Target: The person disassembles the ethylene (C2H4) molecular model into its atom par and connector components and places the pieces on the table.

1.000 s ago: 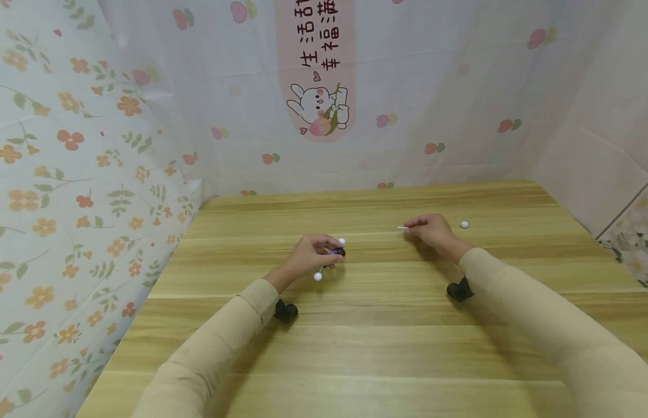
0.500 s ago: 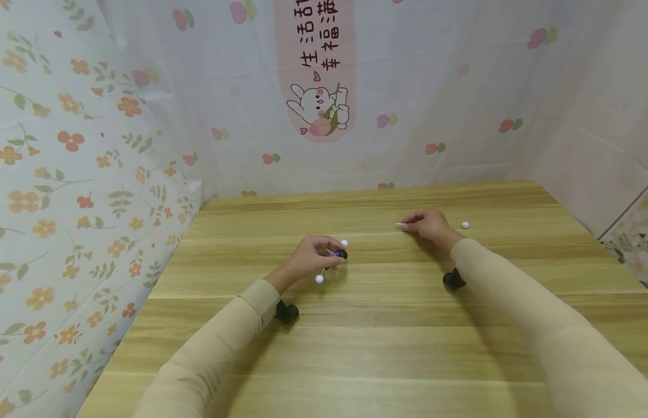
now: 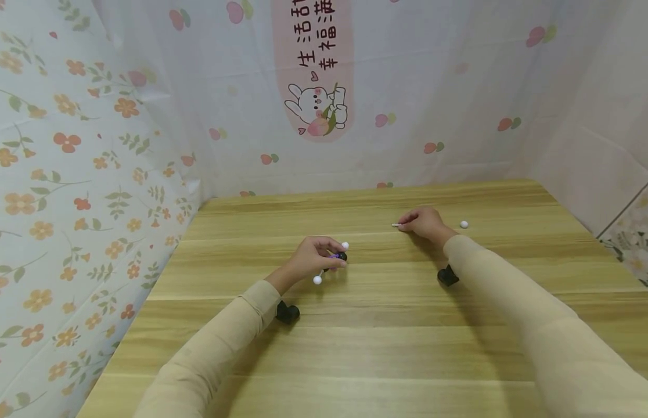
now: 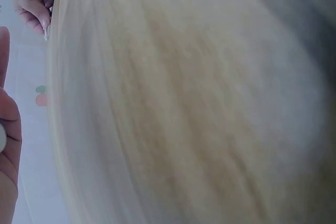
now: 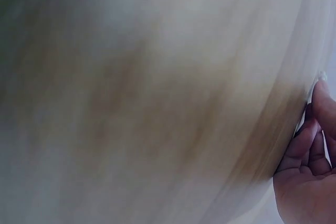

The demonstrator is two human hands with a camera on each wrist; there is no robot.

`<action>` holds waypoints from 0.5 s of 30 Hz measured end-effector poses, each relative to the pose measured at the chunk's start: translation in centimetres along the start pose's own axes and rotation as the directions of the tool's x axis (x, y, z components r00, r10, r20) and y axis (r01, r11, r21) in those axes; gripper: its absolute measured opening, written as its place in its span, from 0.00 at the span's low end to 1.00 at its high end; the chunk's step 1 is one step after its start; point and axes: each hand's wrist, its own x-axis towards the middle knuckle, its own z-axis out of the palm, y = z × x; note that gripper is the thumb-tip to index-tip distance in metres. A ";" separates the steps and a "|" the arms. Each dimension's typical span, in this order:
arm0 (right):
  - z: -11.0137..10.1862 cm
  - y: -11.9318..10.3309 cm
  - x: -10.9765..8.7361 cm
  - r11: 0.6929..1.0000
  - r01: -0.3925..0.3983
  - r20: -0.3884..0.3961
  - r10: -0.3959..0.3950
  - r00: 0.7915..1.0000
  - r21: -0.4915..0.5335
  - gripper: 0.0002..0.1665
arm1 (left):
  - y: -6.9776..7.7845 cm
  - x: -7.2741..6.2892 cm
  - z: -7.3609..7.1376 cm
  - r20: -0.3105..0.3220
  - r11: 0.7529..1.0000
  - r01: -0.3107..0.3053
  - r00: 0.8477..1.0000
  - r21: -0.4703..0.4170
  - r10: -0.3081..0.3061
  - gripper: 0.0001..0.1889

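Note:
In the head view my left hand (image 3: 307, 258) holds a small ball-and-stick molecular model (image 3: 342, 256) between thumb and fingers. It has a black ball, purple pieces and white balls at its ends; part of it is hidden by the fingers. To the right and a little farther back, my right hand (image 3: 426, 223) pinches a short white stick (image 3: 395, 225), whose tip sticks out leftward past the fingertips. The right wrist view catches the right hand (image 5: 304, 182) at its right edge. Along the left edge of the left wrist view, part of the left hand (image 4: 8, 124) shows.
A loose white ball (image 3: 464, 224) lies on the wooden table (image 3: 376, 348) to the right of my right hand. Black wrist-camera mounts (image 3: 288, 313) stick out below both forearms. Patterned curtains (image 3: 407, 116) stand behind and on the left of the table.
My right hand has shifted slightly left and away from me with the white stick. The left hand, still holding the model, has barely moved.

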 end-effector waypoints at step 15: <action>0.3 -0.2 -0.1 1.000 0.001 -0.021 -0.001 1.000 0.005 0.13 | 0.1 0.0 0.0 -0.043 0.998 -0.011 0.999 0.058 0.014 0.13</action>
